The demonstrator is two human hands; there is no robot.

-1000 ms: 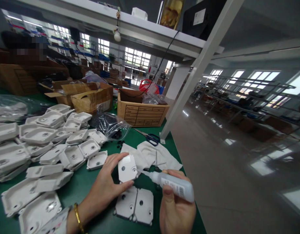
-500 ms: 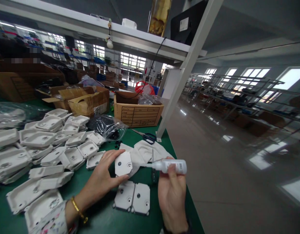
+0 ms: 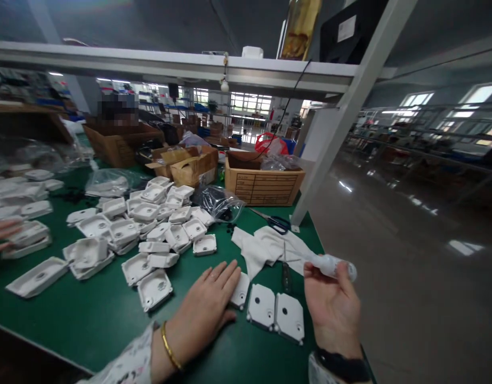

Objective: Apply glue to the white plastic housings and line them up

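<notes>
- My left hand (image 3: 201, 309) lay over a white housing (image 3: 241, 292) on the worktop (image 3: 89, 320), its flat face up; I judged that the spread weight would steady it.
- That housing sat just left of two white covers (image 3: 261, 306) (image 3: 289, 317), which lay close beside each other, flat faces up, apparently so that their holes were easy to see and reach.
- The fingers of that hand were nearly straight and close together, laid across the housing; my palm hid the rest, so I cannot tell whether the thumb was pinching it.
- My right hand (image 3: 331, 304) had its fingers curled around a small squeeze bottle (image 3: 329, 265), closed as far as its body allowed, palm turned upward.
- The bottle's nozzle pointed over the white cloth (image 3: 249, 250), probably to spare the housings from drips.
- A screwdriver (image 3: 286, 274) lay between cloth and covers, seemingly for easy reach, with scissors (image 3: 280, 225) beyond the cloth.
- The pile of white trays (image 3: 145, 210), mostly hollow side up, lay further left, likely to separate it from the row.
- Another person's hand (image 3: 3, 232) showed at the left edge.
</notes>
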